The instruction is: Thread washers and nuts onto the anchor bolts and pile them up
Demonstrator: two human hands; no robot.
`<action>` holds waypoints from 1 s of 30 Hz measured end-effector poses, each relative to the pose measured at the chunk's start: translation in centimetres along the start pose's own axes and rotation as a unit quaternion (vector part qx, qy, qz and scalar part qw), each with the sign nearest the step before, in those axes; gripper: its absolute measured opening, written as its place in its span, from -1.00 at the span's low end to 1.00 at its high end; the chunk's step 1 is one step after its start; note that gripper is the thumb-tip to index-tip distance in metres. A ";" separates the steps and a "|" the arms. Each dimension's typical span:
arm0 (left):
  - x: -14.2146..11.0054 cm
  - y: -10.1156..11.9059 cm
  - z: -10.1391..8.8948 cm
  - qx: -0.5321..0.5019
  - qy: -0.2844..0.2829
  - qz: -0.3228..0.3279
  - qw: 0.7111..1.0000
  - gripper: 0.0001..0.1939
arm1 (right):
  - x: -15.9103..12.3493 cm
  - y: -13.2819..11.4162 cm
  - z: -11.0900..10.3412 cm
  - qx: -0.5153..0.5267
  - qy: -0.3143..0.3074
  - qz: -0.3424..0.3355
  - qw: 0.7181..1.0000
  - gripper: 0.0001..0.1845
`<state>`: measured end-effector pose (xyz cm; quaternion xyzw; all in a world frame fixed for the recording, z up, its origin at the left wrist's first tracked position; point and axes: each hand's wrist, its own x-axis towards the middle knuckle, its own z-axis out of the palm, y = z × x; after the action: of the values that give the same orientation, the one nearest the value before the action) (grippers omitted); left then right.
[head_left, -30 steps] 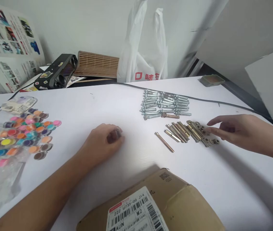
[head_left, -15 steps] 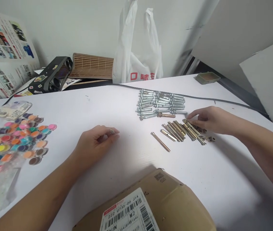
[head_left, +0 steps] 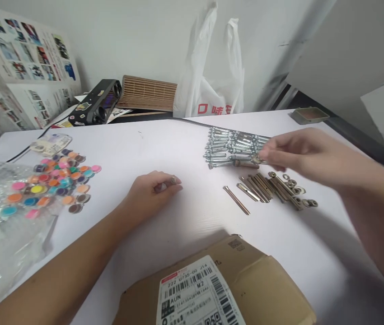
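Note:
My left hand [head_left: 153, 192] rests on the white table, its fingers closed round a bolt [head_left: 173, 180] of which only the metal end shows. Raised above the right side, my right hand [head_left: 297, 149] is slightly blurred and pinches a small brass-coloured washer [head_left: 256, 159]. Below it lie gold-coloured bolts and sleeves [head_left: 259, 187] in a slanted row, with loose nuts and washers [head_left: 293, 184] at their right. One long bolt [head_left: 236, 201] lies apart on the left. Behind them are silver expansion bolts [head_left: 219, 146] in rows, with one assembled gold-coloured expansion bolt [head_left: 246, 164] at their front.
A cardboard box [head_left: 263, 280] with a label stands at the near edge. On the left are colourful paint pots [head_left: 54, 183] and clear plastic wrap [head_left: 12, 243]. A white plastic bag [head_left: 208, 85], a black stickered device [head_left: 93, 104] and a small tray [head_left: 310, 113] sit at the back.
My right hand has lifted off the gold-coloured parts and moved up and left, now with a washer in its fingers. My left hand keeps its hold. The view has shifted slightly.

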<state>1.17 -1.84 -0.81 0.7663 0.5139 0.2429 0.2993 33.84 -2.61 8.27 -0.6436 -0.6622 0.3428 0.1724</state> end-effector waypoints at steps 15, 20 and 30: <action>-0.1 -0.8 0.2 -0.011 0.005 0.026 1.000 -0.80 | 4.1 -7.8 11.0 0.076 -0.157 -0.114 0.978 -0.61; 0.0 -0.7 0.1 0.003 0.009 0.031 0.999 -0.76 | 1.9 -3.7 4.7 0.016 -0.030 -0.053 0.998 -0.56; 0.1 -0.5 0.0 0.026 0.007 0.008 1.000 -0.74 | -1.6 10.2 -2.6 -0.176 0.034 0.119 0.977 -0.63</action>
<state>0.85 -1.62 -1.16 0.7762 0.5160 0.2374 0.2738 43.26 -4.24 3.53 -0.7493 -0.6244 0.2173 0.0369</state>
